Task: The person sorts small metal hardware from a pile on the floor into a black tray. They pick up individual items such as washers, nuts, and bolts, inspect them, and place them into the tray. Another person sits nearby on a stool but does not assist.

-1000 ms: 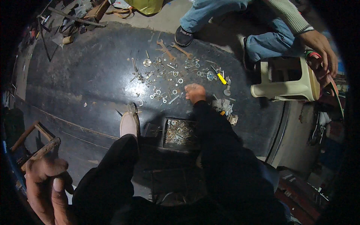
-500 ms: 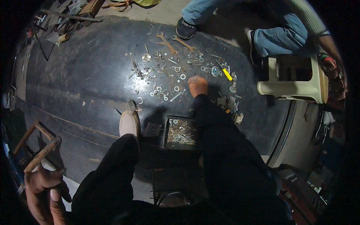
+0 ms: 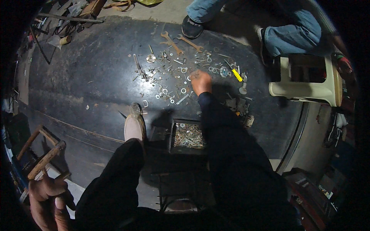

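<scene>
My right hand (image 3: 201,82) reaches down among loose bolts, washers and other small hardware on the dark floor sheet. Its fingers are drawn together beside a washer (image 3: 184,91); what they pinch, if anything, is hidden under the hand. At the lower left, my left hand (image 3: 50,198) is raised with curled fingers, just below a worn wooden frame (image 3: 46,159). I cannot make out whether anything lies in those fingers. Between my legs stands a dark tray (image 3: 172,134) full of mixed fasteners (image 3: 188,135), partly covered by my right sleeve.
Two rusty open-ended wrenches (image 3: 172,43) (image 3: 189,43) lie beyond the hardware. A yellow-handled screwdriver (image 3: 236,75) is to their right. Another person's shoe (image 3: 192,27) and jeans (image 3: 293,36) show at the far side, near a cream plastic stool (image 3: 304,89). My shoe (image 3: 134,125) rests left of the tray.
My right hand has shifted slightly farther out and left, toward the washers. The whole view has moved a little. My left hand stays curled at the lower left.
</scene>
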